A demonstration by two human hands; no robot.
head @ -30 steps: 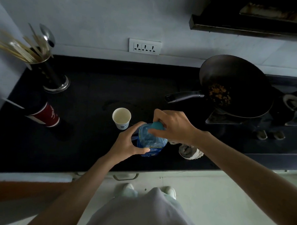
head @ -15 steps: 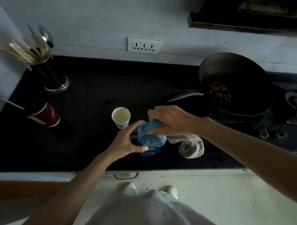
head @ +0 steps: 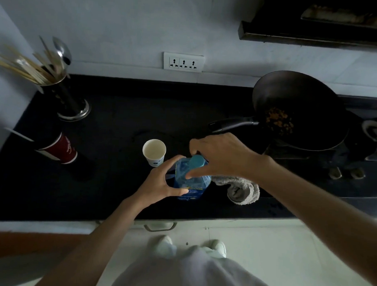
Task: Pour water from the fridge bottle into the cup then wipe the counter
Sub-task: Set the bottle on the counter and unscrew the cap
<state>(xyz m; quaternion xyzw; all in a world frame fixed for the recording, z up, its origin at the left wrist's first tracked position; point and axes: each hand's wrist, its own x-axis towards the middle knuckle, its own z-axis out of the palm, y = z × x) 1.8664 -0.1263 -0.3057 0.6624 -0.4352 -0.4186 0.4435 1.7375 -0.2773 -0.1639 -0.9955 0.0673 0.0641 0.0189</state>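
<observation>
A blue water bottle [head: 192, 186] stands upright on the black counter [head: 108, 182], near its front edge. My left hand [head: 162, 182] grips the bottle's side. My right hand [head: 217, 155] reaches over the top, its fingers curled round the teal cap [head: 197, 161]. A white paper cup [head: 154, 151] stands upright just left of and behind the bottle, apart from both hands. A grey cloth [head: 241, 189] lies crumpled on the counter right of the bottle, partly under my right forearm.
A dark wok [head: 301, 109] with food sits on the stove at the right, its handle pointing toward my right hand. A red and black can [head: 57, 148] and a utensil holder [head: 64, 94] stand at the left. A wall socket [head: 183, 62] is behind.
My right hand has shifted on the cap, its wrist swinging toward the back, and more of the cap and of the grey cloth shows. The bottle and my left hand stay put.
</observation>
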